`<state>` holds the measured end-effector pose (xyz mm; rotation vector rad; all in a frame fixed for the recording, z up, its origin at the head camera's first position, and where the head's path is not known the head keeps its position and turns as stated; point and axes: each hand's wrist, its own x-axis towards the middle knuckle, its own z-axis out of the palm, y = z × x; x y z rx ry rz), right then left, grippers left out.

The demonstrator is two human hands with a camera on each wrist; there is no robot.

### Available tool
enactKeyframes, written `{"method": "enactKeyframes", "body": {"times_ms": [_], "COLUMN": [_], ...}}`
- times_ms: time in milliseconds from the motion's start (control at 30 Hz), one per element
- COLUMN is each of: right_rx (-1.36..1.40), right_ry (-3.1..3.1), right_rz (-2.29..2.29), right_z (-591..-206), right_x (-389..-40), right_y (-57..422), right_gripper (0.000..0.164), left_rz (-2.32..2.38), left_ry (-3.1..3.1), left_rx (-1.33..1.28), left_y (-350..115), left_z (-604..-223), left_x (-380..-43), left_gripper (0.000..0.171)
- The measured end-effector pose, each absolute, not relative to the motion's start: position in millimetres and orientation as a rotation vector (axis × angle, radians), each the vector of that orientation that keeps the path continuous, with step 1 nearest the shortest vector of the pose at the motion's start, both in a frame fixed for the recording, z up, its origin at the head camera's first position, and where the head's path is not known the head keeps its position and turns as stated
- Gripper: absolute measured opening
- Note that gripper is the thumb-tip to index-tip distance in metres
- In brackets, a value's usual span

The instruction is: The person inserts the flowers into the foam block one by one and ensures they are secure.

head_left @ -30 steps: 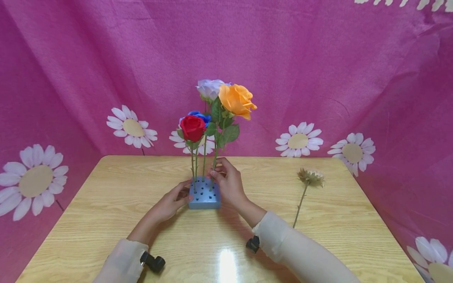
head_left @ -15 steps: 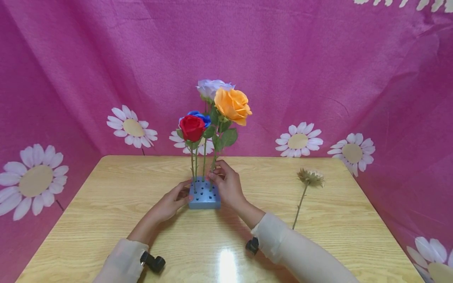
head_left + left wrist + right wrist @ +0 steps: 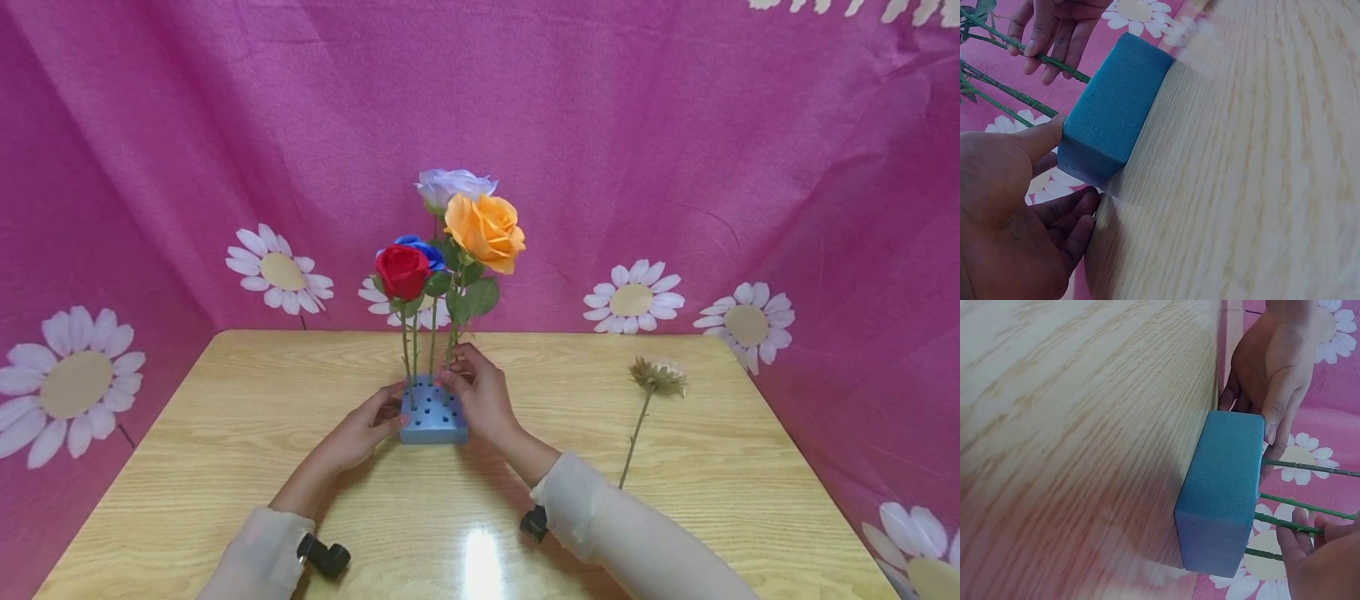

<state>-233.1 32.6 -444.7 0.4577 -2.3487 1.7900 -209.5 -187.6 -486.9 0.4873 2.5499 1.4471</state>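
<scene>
A blue block with holes in its top (image 3: 433,434) stands on the table, several artificial flowers upright in it. My left hand (image 3: 358,435) holds the block at its left side, thumb on the top edge in the left wrist view. My right hand (image 3: 486,398) pinches the green stem (image 3: 1275,520) of an orange rose (image 3: 486,232) low down, just above the block. That stem reaches the block's top at the right. A red rose (image 3: 403,272) is at the left, with a blue rose (image 3: 432,253) partly hidden behind it. Behind the orange head is a lavender flower (image 3: 450,187).
A dried-looking brownish flower (image 3: 657,377) lies on the wooden table (image 3: 225,417) at the right, its stem toward the right sleeve. A pink cloth with printed daisies (image 3: 630,297) hangs around the table's back and sides.
The orange rose has tipped left and a little lower, the right hand shifting slightly down with its stem. The red rose has nudged left. The left hand and block have stayed put.
</scene>
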Motion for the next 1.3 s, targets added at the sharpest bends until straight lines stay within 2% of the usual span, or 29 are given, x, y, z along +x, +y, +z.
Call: {"method": "enactKeyframes", "body": {"times_ms": [433, 967, 1300], "right_rx": [0.527, 0.472, 0.448], "right_ry": [-2.407, -2.407, -2.344], "right_rz": [1.654, 1.724, 1.827], "right_z": [-451.8, -455.4, -456.7], "right_x": [-232.1, -227.9, -226.8], "right_y": [37.3, 40.1, 48.6], "right_gripper": [0.008, 0.012, 0.022], "left_rz": [1.469, 1.458, 1.431], "left_ry": [2.531, 2.534, 2.537], "left_rx": [0.5, 0.484, 0.462], "left_y": [-187.5, -187.4, -187.3], "left_z": [-486.0, -485.4, -487.0], "left_x": [-207.6, -207.3, -209.1], "left_gripper": [0.058, 0.059, 0.059]}}
